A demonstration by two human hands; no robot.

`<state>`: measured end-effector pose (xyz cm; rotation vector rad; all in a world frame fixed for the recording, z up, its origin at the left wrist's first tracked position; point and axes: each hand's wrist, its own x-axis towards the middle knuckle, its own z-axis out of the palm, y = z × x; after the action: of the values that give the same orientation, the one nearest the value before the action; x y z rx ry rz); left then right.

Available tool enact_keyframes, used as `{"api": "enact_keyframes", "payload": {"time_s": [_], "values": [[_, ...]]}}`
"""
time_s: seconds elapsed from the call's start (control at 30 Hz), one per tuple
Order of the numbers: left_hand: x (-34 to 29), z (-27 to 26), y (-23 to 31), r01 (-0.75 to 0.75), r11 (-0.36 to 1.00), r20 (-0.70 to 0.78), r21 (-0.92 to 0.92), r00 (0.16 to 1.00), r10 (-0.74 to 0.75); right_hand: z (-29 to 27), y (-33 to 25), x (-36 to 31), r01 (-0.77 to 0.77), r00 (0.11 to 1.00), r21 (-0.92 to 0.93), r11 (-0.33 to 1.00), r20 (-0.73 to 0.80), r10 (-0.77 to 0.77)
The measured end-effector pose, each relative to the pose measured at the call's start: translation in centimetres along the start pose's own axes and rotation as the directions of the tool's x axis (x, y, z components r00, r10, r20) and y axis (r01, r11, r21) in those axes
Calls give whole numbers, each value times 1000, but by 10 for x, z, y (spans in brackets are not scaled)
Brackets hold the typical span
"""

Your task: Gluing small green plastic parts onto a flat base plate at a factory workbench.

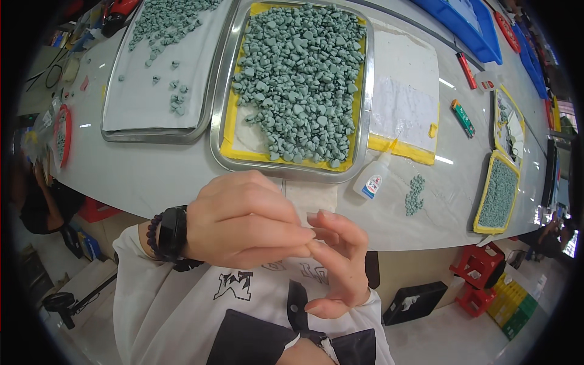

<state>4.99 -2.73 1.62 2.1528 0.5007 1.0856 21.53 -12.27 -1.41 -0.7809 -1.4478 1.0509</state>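
Observation:
My left hand (pixel 246 222), with a dark watch (pixel 176 232) on its wrist, is in front of the tray. Its fingers are pinched together, and whatever they hold, if anything, is hidden. My right hand (pixel 342 258) meets those fingertips with one of its fingers. Its fingers are bent and spread, the thumb stands apart, and nothing shows in its palm. Just beyond both hands, a metal tray (pixel 292 174) with a yellow-edged lining holds a heap of small grey-green pieces (pixel 298 79). A small white glue bottle (pixel 372 177) with a yellow nozzle lies to the right of the tray.
Another tray (pixel 155 135), at the left, has more pieces on white lining. A small pile of tiny green pieces (pixel 415 196) lies right of the bottle. Farther right are a yellow-rimmed tray (pixel 486 229), a green box (pixel 463 119) and a blue bin (pixel 494 45). Red stools (pixel 477 267) stand below.

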Motion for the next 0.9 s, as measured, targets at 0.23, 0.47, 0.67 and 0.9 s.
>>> {"api": "enact_keyframes", "payload": {"time_s": [0.23,0.47,0.67,0.9], "values": [[5,0,-2,123,961,64,-246,992,-111,-4,-5,1,-60,997,100,993,-36,64],[9,-7,-3,292,856,176,-426,955,-239,-1,-3,5,-107,994,173,979,12,106],[10,-14,-8,395,790,258,-468,917,-306,4,1,17,-87,996,187,978,33,82],[15,-18,-2,256,888,108,-382,967,-232,9,-8,15,-122,992,295,948,7,126]]}}
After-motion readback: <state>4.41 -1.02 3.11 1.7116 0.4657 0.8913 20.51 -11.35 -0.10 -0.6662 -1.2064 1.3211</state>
